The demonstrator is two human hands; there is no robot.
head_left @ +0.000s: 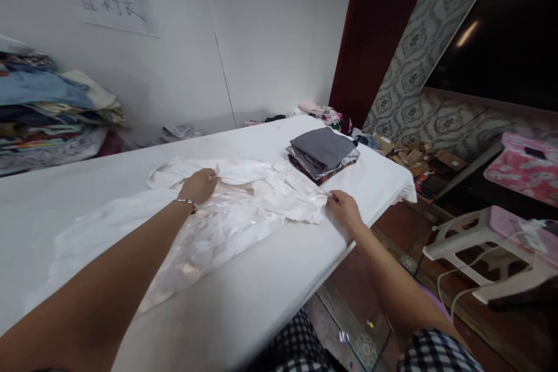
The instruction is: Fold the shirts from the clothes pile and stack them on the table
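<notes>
A thin white shirt (226, 209) lies spread and rumpled across the white table (244, 285). Its fabric is partly see-through toward the lower left. My left hand (199, 186), with a silvery bracelet at the wrist, pinches the shirt near its upper middle. At the right end of the cloth, my right hand (344, 209) grips a gathered edge between thumb and fingers, close to the table's front edge. Just beyond the right hand sits a stack of folded clothes (322, 152), with a dark grey piece on top and patterned pieces below.
A tall pile of clothes (47, 104) stands at the back left. More garments (322, 113) lie heaped past the table's far end. To the right are a pink-topped stool (501, 244) with cables, cardboard boxes (414, 157) and a wall screen (501, 40). A handwritten sheet (115, 6) hangs on the wall.
</notes>
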